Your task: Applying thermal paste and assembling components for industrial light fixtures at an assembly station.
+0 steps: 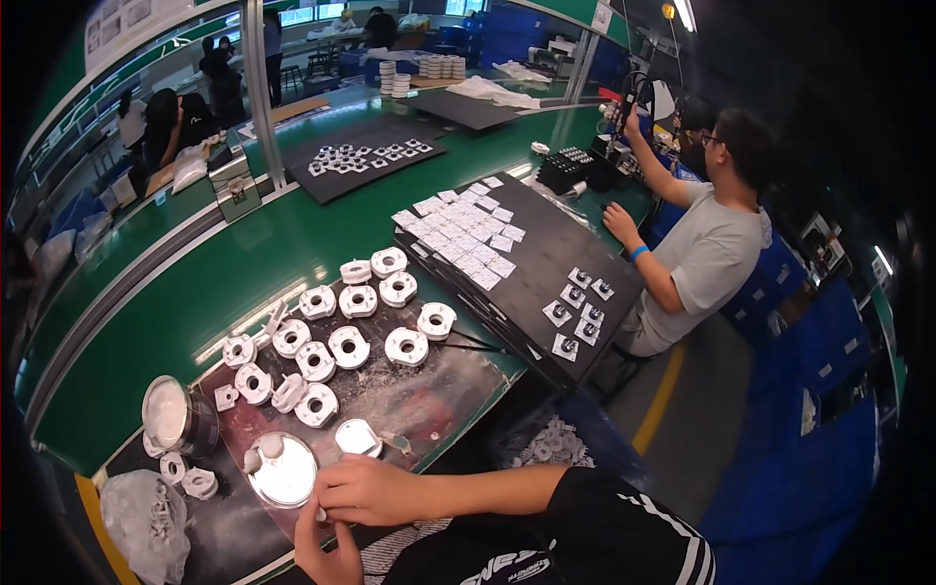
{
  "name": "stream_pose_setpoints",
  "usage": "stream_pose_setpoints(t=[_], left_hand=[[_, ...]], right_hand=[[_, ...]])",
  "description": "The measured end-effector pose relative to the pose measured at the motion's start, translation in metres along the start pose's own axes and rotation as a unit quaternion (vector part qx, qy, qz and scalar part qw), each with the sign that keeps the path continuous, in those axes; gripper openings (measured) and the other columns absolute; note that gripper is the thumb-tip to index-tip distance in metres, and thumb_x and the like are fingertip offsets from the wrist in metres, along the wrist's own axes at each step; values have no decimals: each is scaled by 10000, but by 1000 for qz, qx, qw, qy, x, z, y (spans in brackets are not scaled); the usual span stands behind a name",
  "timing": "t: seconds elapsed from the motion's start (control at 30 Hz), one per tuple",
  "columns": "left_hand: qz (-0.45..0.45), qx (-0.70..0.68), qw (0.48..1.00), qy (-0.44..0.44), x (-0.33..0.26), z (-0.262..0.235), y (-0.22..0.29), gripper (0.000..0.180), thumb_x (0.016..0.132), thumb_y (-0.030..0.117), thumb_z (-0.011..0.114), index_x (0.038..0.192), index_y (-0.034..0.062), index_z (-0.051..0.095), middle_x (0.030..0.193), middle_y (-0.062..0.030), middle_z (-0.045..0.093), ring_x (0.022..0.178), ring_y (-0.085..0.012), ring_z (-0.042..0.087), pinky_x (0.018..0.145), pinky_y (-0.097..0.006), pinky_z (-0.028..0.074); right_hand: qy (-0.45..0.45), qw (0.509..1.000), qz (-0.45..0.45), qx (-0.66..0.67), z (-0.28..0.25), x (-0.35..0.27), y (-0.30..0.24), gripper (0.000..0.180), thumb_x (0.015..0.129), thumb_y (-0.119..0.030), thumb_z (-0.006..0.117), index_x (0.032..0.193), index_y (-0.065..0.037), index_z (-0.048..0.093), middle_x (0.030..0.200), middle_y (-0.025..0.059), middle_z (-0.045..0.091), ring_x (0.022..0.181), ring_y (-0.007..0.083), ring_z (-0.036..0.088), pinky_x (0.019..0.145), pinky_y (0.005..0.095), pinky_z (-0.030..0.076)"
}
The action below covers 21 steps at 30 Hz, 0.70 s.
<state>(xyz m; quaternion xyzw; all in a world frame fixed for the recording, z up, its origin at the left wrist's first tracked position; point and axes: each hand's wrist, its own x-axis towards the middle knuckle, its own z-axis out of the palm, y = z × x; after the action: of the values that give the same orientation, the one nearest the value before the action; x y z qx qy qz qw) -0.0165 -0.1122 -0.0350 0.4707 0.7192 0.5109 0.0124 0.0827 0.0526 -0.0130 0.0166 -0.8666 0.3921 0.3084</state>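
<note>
My right hand (pixel 366 489) reaches in from the right, its fingertips closed in a pinch beside my left hand (pixel 327 554). The fingers of both meet over a small pale piece (pixel 320 514), too hidden to name. Just beyond them lies a round dish of white material (pixel 285 480), with two greyish lumps (pixel 268 447) at its far edge. A white round part (pixel 358 439) rests right of the dish. Farther off, several white ring-shaped plastic housings (pixel 315 361) are spread over the stained work board (pixel 444 395); some are tilted or lie against one another.
An open can (pixel 180 417) and a clear plastic bag (pixel 144 522) stand at the left. Stacked black boards (pixel 556 263) carry white square cards (pixel 458 234) and small dark-centred parts (pixel 575 307). A co-worker (pixel 717 229) sits at the right. A blue-lined bin (pixel 556 444) holds white pieces.
</note>
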Motion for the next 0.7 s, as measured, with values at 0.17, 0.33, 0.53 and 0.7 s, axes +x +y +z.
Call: stream_pose_setpoints(t=[0.17,0.33,0.53,0.7], left_hand=[[-67,-89,993,-39,11,-11,15,308,944,16,755,1245,-27,702,995,-101,736,841,-174,676,789,-303,562],[-169,-84,982,6,5,-12,14,220,972,50,745,1172,-35,708,1037,-83,711,901,-148,657,806,-291,549],[-228,-247,940,55,-10,-7,-20,298,882,-38,772,1154,-31,652,1008,-48,672,821,-95,607,764,-237,511],[-222,-218,948,66,-1,-13,-12,299,863,-49,784,1140,-23,674,980,-49,678,800,-90,609,751,-243,519]], right_hand=[[-42,990,-34,-132,-8,-4,8,156,857,-179,691,882,-35,634,881,103,636,802,317,665,727,437,539],[-111,993,-15,-40,-5,4,5,169,892,-177,693,958,-32,636,876,132,656,790,368,687,683,460,548],[-135,990,-30,-24,-6,21,8,159,901,-160,687,996,-45,631,877,139,649,785,383,683,673,483,542],[-185,979,-65,-51,-3,38,11,139,890,-133,685,958,-29,623,870,135,640,789,360,676,688,461,550]])
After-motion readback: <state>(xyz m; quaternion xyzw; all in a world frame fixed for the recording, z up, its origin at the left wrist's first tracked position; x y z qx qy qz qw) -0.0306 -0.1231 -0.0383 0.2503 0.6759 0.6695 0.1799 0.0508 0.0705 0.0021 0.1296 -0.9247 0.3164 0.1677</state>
